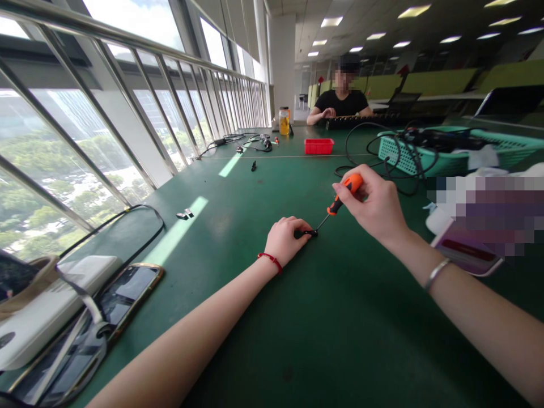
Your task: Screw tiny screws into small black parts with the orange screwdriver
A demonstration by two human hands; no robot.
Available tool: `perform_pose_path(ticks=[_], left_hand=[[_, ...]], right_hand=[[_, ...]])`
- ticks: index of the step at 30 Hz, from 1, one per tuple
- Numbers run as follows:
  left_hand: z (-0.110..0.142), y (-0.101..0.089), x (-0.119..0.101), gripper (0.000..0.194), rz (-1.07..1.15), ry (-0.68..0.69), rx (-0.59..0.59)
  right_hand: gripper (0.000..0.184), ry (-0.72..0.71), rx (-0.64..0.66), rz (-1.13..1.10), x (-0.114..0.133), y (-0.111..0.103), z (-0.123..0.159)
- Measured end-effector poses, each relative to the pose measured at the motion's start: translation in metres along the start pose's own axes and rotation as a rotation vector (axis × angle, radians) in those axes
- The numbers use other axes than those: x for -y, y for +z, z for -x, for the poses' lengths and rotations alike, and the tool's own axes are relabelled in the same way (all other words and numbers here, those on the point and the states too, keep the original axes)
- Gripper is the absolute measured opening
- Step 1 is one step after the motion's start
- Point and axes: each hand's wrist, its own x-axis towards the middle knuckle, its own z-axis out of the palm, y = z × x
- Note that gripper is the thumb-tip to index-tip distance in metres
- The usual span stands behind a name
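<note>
My right hand (374,198) grips the handle of an orange and black screwdriver (339,195). The tool is tilted, and its thin metal shaft slopes down and left to a small black part (313,233) on the green table (263,317). My left hand (286,241) pinches that black part against the tabletop, its fingers partly covering it. The screwdriver tip meets the right end of the part; whether it sits in a screw is too small to tell. Farther off on the table lies another small black piece (254,166).
Two small metal pieces (185,214) lie left. Ahead stand a red bin (318,147) and a bottle (284,121). A teal basket (399,156) of cables is at right. A white power bank (63,306) and phone (131,292) lie near left. A person (342,99) sits opposite.
</note>
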Motion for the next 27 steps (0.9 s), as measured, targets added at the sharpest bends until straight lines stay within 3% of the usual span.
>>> perform_pose_path(ticks=[6,10,16,21,24,27], left_hand=[[0.000,-0.001,-0.001,0.013,-0.002,-0.009,0.013],[0.000,0.000,0.000,0.012,0.009,-0.007,0.001],[-0.001,0.001,0.000,0.012,0.006,-0.017,-0.005],[-0.001,0.001,-0.001,0.011,0.013,-0.026,0.006],[-0.001,0.001,-0.001,0.011,0.013,-0.027,0.005],[-0.001,0.000,0.000,0.012,0.014,-0.025,0.001]], right_hand=[[0.015,0.050,0.033,0.080,0.003,-0.006,-0.003],[0.008,0.163,0.161,0.166,0.011,-0.012,-0.016],[0.044,0.266,0.272,0.332,0.029,-0.003,-0.045],[0.014,0.400,0.493,0.295,0.037,-0.009,-0.062],[0.013,0.448,0.563,0.265,0.039,-0.018,-0.067],[0.011,0.395,0.632,0.295,0.043,-0.026,-0.068]])
